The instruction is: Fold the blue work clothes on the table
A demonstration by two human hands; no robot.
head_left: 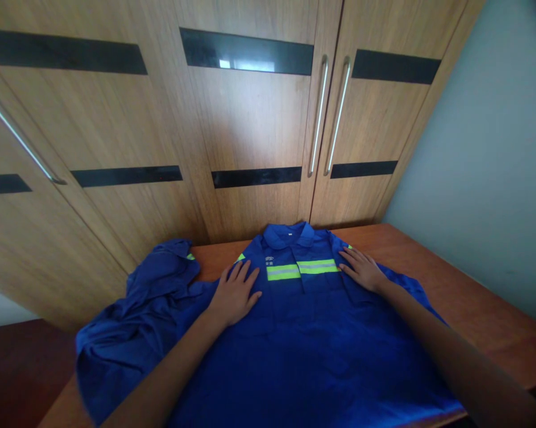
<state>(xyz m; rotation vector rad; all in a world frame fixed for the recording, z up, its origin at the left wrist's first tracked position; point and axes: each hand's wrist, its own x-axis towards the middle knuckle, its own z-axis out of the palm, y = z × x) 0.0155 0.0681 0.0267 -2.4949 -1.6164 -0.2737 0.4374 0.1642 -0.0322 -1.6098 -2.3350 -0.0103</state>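
Note:
A blue work shirt (307, 333) with a yellow-green reflective chest stripe lies spread face up on a wooden table (473, 297), its collar pointing away from me. My left hand (234, 292) rests flat on the shirt's left chest, fingers spread. On the right shoulder area, just past the end of the stripe, my right hand (360, 267) lies flat too. Neither hand grips the cloth. The shirt's left sleeve (138, 315) is bunched up and hangs over the table's left edge.
A wooden wardrobe (250, 131) with dark glass strips and long metal handles (328, 116) stands directly behind the table. A pale wall (495, 154) runs along the right side. Dark floor (18, 368) shows at lower left.

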